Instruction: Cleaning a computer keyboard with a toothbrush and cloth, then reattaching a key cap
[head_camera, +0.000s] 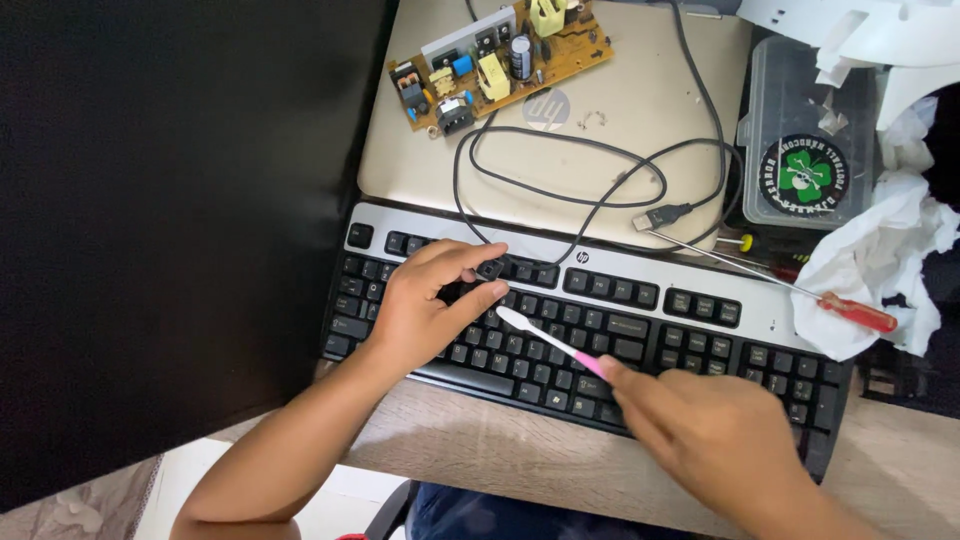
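Pinching square black keycap (489, 269) — slim toothbrush (548, 343) alongside.

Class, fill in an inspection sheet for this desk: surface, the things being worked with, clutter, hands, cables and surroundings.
Surface: wooden desk, bare strip along the front edge.
Things in use: black keyboard; black keycap pinched off it; pink and white toothbrush, head over the keys.
Clutter: circuit board lying on closed laptop; red screwdriver; clear plastic box; crumpled white paper.
Hands: left hand holds the keycap; right hand holds the toothbrush.
Cables: black cable looped on the laptop, plug end loose.
Surroundings: black panel at left.
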